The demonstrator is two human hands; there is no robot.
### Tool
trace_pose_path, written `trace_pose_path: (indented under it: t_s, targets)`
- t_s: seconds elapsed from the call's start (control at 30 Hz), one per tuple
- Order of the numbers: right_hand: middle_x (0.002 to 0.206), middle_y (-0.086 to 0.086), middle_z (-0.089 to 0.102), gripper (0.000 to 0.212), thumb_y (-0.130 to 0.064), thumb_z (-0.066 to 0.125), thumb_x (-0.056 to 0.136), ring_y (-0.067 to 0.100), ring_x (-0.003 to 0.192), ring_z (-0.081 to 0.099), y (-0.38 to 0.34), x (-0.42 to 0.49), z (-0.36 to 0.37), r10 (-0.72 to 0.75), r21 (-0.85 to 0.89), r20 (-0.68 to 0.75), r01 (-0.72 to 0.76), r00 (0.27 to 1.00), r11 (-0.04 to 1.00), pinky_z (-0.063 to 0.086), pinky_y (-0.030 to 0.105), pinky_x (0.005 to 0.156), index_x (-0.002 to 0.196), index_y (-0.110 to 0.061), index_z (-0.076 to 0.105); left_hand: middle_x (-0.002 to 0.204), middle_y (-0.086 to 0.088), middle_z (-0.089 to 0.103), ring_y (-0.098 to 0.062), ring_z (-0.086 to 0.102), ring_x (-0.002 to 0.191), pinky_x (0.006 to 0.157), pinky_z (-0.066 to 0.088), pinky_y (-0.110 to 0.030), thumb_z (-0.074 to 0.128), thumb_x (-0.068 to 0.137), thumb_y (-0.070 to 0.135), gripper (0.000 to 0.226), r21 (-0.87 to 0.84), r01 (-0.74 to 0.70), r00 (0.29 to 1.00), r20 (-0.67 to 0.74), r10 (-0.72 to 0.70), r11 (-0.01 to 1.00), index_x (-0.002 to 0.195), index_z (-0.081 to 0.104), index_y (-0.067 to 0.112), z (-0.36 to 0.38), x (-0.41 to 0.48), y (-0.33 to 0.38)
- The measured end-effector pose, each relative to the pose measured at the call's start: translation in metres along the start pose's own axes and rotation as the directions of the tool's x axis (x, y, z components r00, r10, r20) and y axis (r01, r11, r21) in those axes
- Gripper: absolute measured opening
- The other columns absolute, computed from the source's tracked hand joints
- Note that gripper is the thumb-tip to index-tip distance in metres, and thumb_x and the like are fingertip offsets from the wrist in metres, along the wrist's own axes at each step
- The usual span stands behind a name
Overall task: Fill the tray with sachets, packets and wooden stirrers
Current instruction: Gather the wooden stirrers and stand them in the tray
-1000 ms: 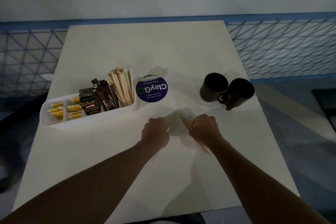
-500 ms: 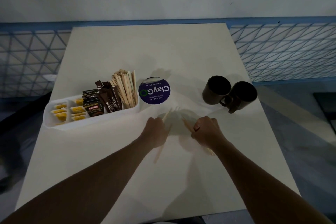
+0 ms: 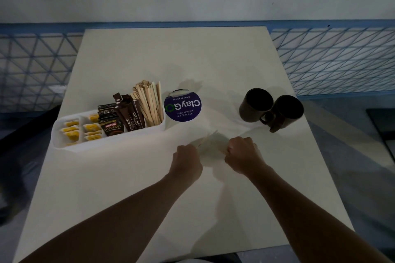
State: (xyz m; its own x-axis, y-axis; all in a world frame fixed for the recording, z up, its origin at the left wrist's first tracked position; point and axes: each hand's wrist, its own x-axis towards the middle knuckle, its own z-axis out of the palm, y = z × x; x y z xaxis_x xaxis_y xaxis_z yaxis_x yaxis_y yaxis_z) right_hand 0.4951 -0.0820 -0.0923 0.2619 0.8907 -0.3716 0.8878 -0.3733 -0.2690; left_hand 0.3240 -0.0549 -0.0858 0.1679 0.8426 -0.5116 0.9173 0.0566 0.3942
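Near the tray point(image 3: 111, 144), left hand point(image 3: 186, 163) grips blurred stirrers point(image 3: 208, 139).

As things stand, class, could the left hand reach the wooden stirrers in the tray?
Probably yes. The left hand sits just right of the tray with bare table between, and the stirrers stand at that end. But its fingers grip a blurred pale bundle.

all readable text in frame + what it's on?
"ClayGO": round purple label, upside down to the camera.
"Clean as you go": same label.
"Let's keep our pantries clean": same label.
"KOPIKO SUPREMO": dark packet in the tray.
"CITY CAFE": brown stick sachets in the tray.
Yellow sachets and black packets: print too small to read.
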Motion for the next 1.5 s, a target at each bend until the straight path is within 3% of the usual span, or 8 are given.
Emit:
trace_pose_path:
  t_s: [0.37, 0.5, 0.7, 0.83, 1.0, 1.13, 1.27, 1.5]
  targets:
    - [0.096, 0.006, 0.054, 0.022, -0.022, 0.067, 0.077, 0.021, 0.08, 0.049, -0.003, -0.002, 0.001, 0.055, 0.071, 0.099, -0.062, 0.994, 0.996, 0.031, 0.024, 0.051, 0.093, -0.014, 0.054, 0.128, -0.012, 0.056, -0.027, 0.058, 0.117, 0.094, 0.05, -0.03, 0.061, 0.094, 0.016, 0.044, 0.073, -0.042, 0.999, 0.018, 0.041, 0.996, 0.133, 0.048, 0.002, -0.005, 0.0, 0.007]
    - [0.09, 0.007, 0.06, 0.015, -0.022, 0.067, 0.077, 0.022, 0.074, 0.056, -0.003, -0.005, 0.002, 0.034, 0.09, 0.073, -0.041, 0.997, 0.995, 0.035, 0.024, 0.05, 0.085, -0.015, 0.057, 0.123, -0.012, 0.06, -0.026, 0.062, 0.113, 0.093, 0.051, -0.03, 0.06, 0.095, 0.015, 0.037, 0.066, -0.063, 0.997, 0.038, 0.061, 0.996, 0.128, 0.052, 0.002, -0.009, -0.001, 0.006]
    - [0.068, 0.003, 0.052, 0.022, -0.017, 0.052, 0.087, 0.023, 0.064, 0.05, 0.001, -0.01, -0.009, 0.022, 0.229, 0.03, -0.028, 0.999, 0.973, 0.03, 0.027, 0.049, 0.066, -0.013, 0.049, 0.091, -0.004, 0.06, -0.02, 0.063, 0.085, 0.073, 0.052, -0.024, 0.059, 0.093, 0.013, 0.017, -0.098, -0.036, 0.993, 0.109, 0.047, 0.995, 0.108, 0.06, 0.004, -0.02, -0.001, 0.004]
    - [0.091, 0.015, 0.057, 0.028, -0.022, 0.044, 0.1, 0.031, 0.082, 0.058, 0.004, -0.007, -0.017, 0.048, 0.285, -0.028, -0.038, 0.998, 0.958, 0.043, 0.034, 0.063, 0.093, -0.001, 0.061, 0.082, 0.0, 0.053, -0.013, 0.057, 0.073, 0.059, 0.045, -0.018, 0.049, 0.098, 0.017, 0.012, -0.225, 0.062, 0.984, 0.179, -0.021, 0.972, 0.102, 0.055, 0.008, -0.03, 0.001, 0.007]
    - [0.11, 0.01, 0.06, 0.022, -0.016, 0.047, 0.098, 0.026, 0.097, 0.061, 0.006, -0.014, -0.018, -0.003, 0.239, -0.001, 0.003, 1.0, 0.971, 0.054, 0.042, 0.086, 0.111, -0.01, 0.063, 0.093, -0.012, 0.065, -0.022, 0.065, 0.074, 0.063, 0.056, -0.031, 0.056, 0.091, 0.007, 0.019, -0.276, 0.164, 0.952, 0.297, -0.078, 0.947, 0.109, 0.059, 0.001, -0.036, 0.003, 0.015]
    - [0.102, 0.001, 0.067, 0.017, -0.025, 0.069, 0.089, 0.022, 0.089, 0.066, 0.007, -0.024, -0.013, -0.032, 0.087, -0.004, 0.032, 0.999, 0.996, 0.055, 0.035, 0.076, 0.104, -0.016, 0.067, 0.09, -0.018, 0.068, -0.025, 0.064, 0.068, 0.063, 0.06, -0.036, 0.043, 0.096, 0.005, 0.022, -0.443, 0.209, 0.939, 0.341, -0.051, 0.872, 0.113, 0.056, 0.003, -0.037, 0.002, 0.015]
    - [0.086, 0.006, 0.063, 0.02, -0.027, 0.049, 0.095, 0.027, 0.075, 0.063, 0.001, -0.022, -0.011, 0.0, -0.011, -0.022, 0.0, 1.0, 1.0, 0.056, 0.038, 0.067, 0.084, -0.016, 0.061, 0.089, -0.016, 0.063, -0.023, 0.062, 0.067, 0.058, 0.055, -0.032, 0.038, 0.098, 0.005, 0.023, -0.523, 0.249, 0.929, 0.367, -0.048, 0.815, 0.111, 0.057, 0.003, -0.039, -0.003, 0.014]
    - [0.086, 0.004, 0.057, 0.021, -0.018, 0.064, 0.078, 0.027, 0.079, 0.062, -0.009, -0.015, -0.011, 0.045, -0.027, 0.053, -0.043, 0.998, 0.999, 0.049, 0.031, 0.063, 0.097, -0.012, 0.059, 0.095, -0.015, 0.062, -0.023, 0.065, 0.075, 0.066, 0.059, -0.035, 0.043, 0.1, 0.01, 0.02, -0.577, 0.311, 0.91, 0.411, -0.06, 0.755, 0.112, 0.056, 0.002, -0.039, -0.004, 0.008]
